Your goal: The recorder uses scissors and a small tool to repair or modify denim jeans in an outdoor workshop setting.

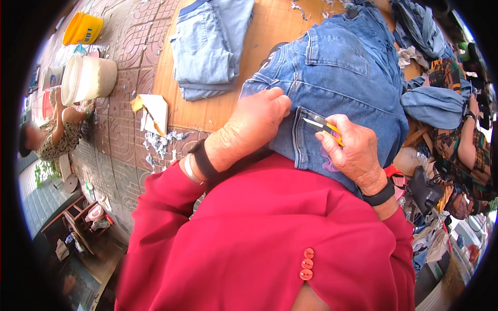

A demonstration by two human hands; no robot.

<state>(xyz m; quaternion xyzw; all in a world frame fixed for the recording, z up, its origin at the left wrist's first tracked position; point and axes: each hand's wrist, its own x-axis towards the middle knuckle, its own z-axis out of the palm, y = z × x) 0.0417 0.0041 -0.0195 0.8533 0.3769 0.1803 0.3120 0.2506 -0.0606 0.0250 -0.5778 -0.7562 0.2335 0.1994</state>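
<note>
A few dark printed characters (88,35) mark the side of the yellow bucket (79,27), left of the wooden table (199,115)

The right hand (357,147) hides part of the yellow snips (333,127).

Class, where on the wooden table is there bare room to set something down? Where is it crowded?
Bare wood lies between the folded jeans and the left hand, continuing up between the folded jeans and the spread blue jeans. Crowded: the right, with the spread blue jeans and bundled denim.
</note>
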